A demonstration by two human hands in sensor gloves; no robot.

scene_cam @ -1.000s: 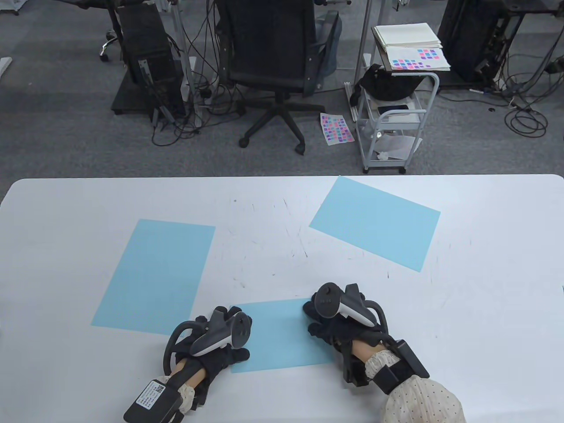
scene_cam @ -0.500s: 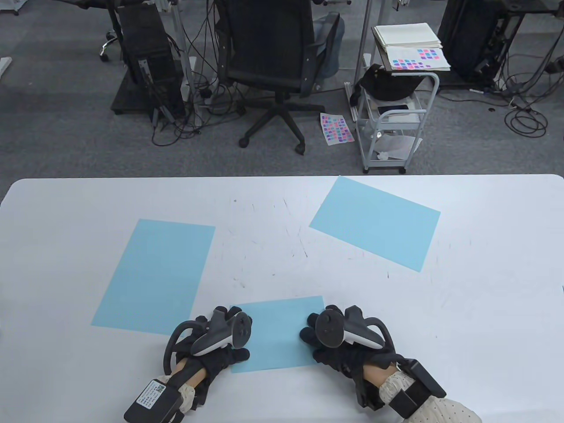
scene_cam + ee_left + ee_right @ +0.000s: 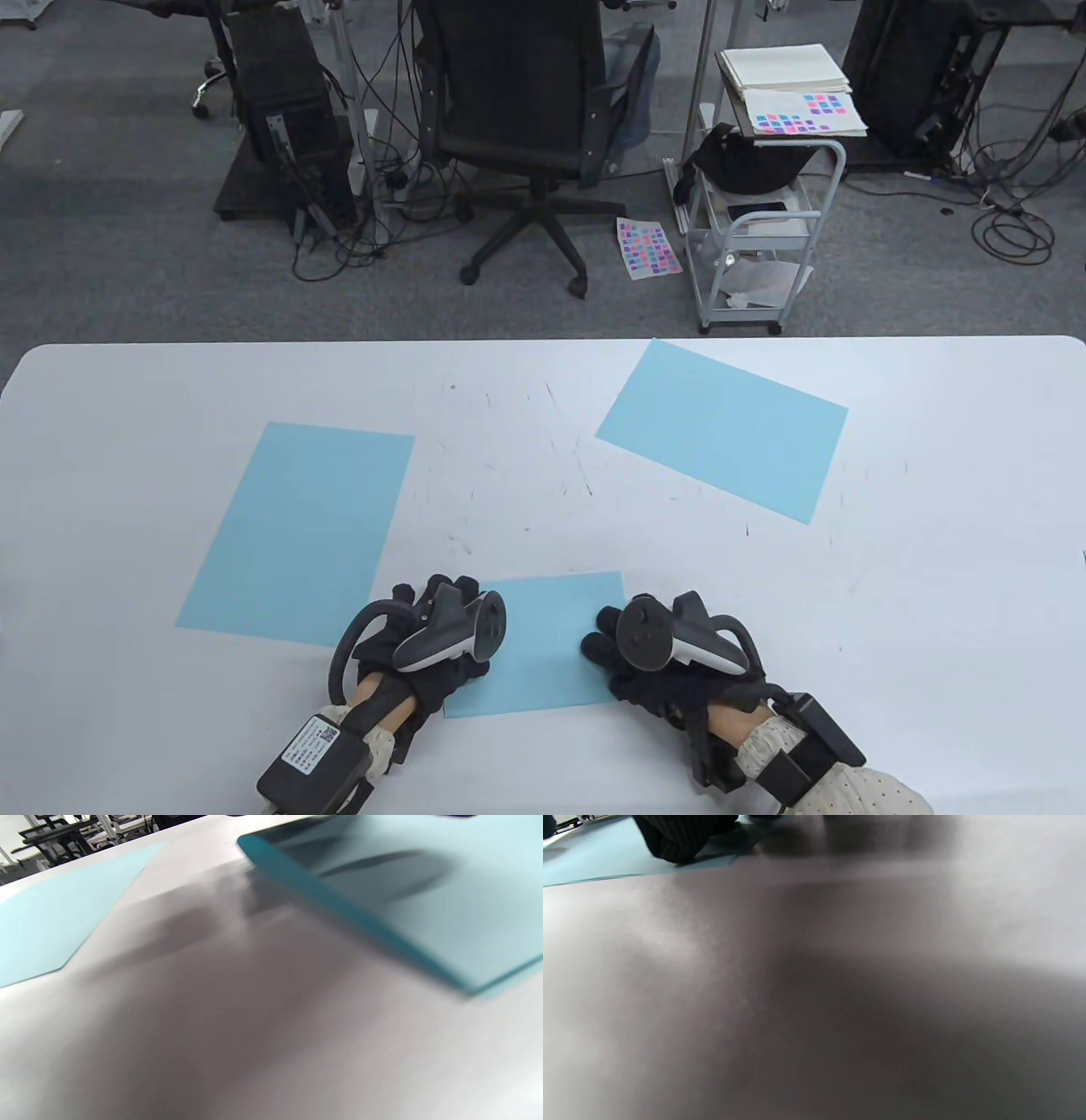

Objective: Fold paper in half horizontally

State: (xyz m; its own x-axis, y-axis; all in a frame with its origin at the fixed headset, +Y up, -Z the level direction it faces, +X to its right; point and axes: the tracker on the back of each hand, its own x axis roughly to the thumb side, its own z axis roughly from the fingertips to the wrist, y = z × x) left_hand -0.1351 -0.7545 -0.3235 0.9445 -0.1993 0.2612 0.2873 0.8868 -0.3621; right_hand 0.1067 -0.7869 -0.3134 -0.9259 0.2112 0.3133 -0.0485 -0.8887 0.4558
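Observation:
A folded light-blue paper (image 3: 543, 645) lies on the white table (image 3: 526, 501) near the front edge, between my hands. My left hand (image 3: 450, 598) rests on its left edge, with the fingers reaching to the far left corner. My right hand (image 3: 604, 641) rests on its right edge, fingers pointing left. In the left wrist view the paper (image 3: 445, 899) shows a doubled left edge slightly off the table; no fingers show there. In the right wrist view a gloved fingertip (image 3: 678, 836) presses on the paper (image 3: 594, 861).
Two flat light-blue sheets lie on the table: one at the left (image 3: 297, 526), close to my left hand, and one at the far right (image 3: 721, 429), turned at an angle. Beyond the table stand an office chair (image 3: 526, 102) and a wire cart (image 3: 755, 221).
My right hand slid from the paper's far right corner back toward me along the right edge. My left hand then moved a little forward and to the right along the left edge.

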